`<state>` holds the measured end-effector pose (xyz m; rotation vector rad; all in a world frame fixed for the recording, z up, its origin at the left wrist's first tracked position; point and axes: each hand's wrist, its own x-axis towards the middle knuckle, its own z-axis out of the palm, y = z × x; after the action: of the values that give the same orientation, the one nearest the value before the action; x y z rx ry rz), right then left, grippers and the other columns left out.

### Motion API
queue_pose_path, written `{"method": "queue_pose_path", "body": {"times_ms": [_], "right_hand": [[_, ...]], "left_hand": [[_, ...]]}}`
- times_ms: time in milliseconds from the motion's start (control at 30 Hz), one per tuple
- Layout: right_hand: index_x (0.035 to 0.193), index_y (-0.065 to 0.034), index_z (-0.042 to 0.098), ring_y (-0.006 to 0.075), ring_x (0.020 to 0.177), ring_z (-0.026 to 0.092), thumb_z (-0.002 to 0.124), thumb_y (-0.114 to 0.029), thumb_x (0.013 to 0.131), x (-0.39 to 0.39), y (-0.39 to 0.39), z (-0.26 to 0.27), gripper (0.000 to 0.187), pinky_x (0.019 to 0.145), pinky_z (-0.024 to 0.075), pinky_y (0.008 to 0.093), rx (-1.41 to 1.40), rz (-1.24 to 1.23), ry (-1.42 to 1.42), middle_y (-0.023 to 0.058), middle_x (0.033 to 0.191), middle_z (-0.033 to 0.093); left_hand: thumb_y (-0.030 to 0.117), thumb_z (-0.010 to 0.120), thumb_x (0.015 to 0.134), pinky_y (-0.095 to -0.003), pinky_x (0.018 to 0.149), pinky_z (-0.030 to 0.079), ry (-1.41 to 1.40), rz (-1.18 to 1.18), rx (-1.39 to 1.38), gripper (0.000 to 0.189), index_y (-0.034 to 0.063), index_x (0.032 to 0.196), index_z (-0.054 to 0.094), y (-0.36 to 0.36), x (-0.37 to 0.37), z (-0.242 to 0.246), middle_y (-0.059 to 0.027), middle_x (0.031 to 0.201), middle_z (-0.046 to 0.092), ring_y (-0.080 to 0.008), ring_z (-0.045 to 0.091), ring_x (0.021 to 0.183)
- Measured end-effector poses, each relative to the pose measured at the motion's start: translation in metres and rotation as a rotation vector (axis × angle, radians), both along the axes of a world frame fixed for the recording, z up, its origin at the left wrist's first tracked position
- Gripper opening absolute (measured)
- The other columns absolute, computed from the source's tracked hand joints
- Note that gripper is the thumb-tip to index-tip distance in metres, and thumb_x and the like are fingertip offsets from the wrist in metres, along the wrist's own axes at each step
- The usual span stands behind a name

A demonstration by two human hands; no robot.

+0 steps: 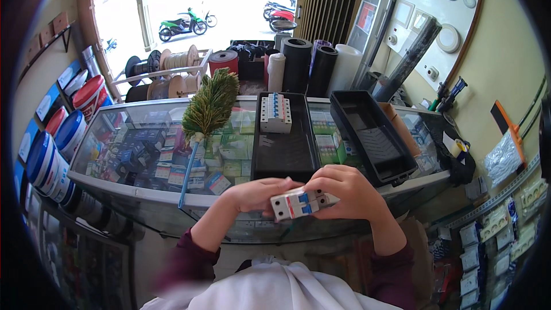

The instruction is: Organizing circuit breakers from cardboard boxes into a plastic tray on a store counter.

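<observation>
Both of my hands hold a white two-pole circuit breaker [297, 206] with blue toggles and a red stripe, in front of the counter's near edge. My left hand [260, 193] grips its left end from behind. The fingers of my right hand [348, 189] close over its right end, hiding part of that end. Beyond my hands, a black plastic paint tray [284, 155] lies on the glass display counter [155, 187]. Several similar white breakers [275, 114] with blue toggles stand side by side at the tray's far end.
A second black paint tray [374, 142] sits to the right, partly over a cardboard box [400, 127]. On the left lies a green duster [211, 105] with a blue handle [188, 174]. Upright rolls [296, 64] and cable spools [178, 58] stand behind the counter; paint buckets [47, 163] line the left.
</observation>
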<state>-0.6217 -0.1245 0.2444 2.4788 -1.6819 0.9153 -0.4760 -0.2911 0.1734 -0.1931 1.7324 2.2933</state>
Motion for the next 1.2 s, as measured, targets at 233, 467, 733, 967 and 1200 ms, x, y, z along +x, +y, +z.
{"method": "queue_pose_path", "body": {"times_ms": [233, 467, 733, 967, 1200], "right_hand": [[0.079, -0.0058, 0.055, 0.012, 0.064, 0.058, 0.079, -0.016, 0.056, 0.008, -0.009, -0.026, 0.035, 0.052, 0.0452, 0.023, -0.304, -0.471, -0.283, 0.0036, 0.074, 0.058], [0.078, -0.0043, 0.051, 0.0082, 0.058, 0.054, 0.081, -0.018, 0.058, 0.04, -0.019, -0.05, 0.039, 0.049, 0.0441, 0.0209, -0.396, -0.666, -0.556, 0.0033, 0.069, 0.056], [0.091, -0.0046, 0.051, 0.0142, 0.077, 0.054, 0.082, -0.025, 0.059, 0.026, -0.018, -0.027, 0.049, 0.06, 0.0474, 0.0251, -0.206, -0.432, -0.422, 0.006, 0.089, 0.053], [0.111, -0.005, 0.05, 0.0288, 0.098, 0.049, 0.074, -0.021, 0.066, 0.02, -0.02, 0.002, 0.053, 0.084, 0.0429, 0.0378, -0.122, -0.299, -0.12, 0.0103, 0.102, 0.048], [0.107, -0.0024, 0.057, 0.027, 0.091, 0.054, 0.076, -0.015, 0.06, 0.01, -0.026, 0.011, 0.052, 0.078, 0.0456, 0.0342, -0.108, -0.296, -0.032, 0.0112, 0.098, 0.054]], "left_hand": [[0.048, 0.04, 0.09, -0.0339, 0.089, 0.042, 0.641, 0.417, -0.17, 0.068, 0.0035, 0.137, 0.02, 0.0, -0.01, -0.022, -0.0134, 0.132, 0.038, -0.0227, 0.045, 0.117], [0.031, 0.033, 0.096, -0.0364, 0.096, 0.038, 0.427, 0.593, 0.291, 0.043, 0.0091, 0.131, 0.023, 0.041, -0.025, -0.015, -0.0089, 0.125, 0.041, -0.0199, 0.043, 0.117], [0.04, 0.035, 0.092, -0.0351, 0.087, 0.047, 0.505, 0.407, 0.367, 0.051, 0.0121, 0.134, 0.023, 0.01, -0.018, -0.015, -0.0095, 0.12, 0.045, -0.0201, 0.051, 0.109], [0.041, 0.035, 0.092, -0.0286, 0.074, 0.053, 0.432, 0.368, 0.261, 0.052, 0.0125, 0.134, 0.024, 0.007, -0.024, -0.004, -0.0069, 0.118, 0.046, -0.0157, 0.054, 0.103], [0.036, 0.031, 0.095, -0.0302, 0.078, 0.052, 0.363, 0.345, 0.262, 0.046, 0.0141, 0.135, 0.024, -0.001, -0.033, -0.003, -0.0063, 0.119, 0.046, -0.0153, 0.053, 0.105]]}}
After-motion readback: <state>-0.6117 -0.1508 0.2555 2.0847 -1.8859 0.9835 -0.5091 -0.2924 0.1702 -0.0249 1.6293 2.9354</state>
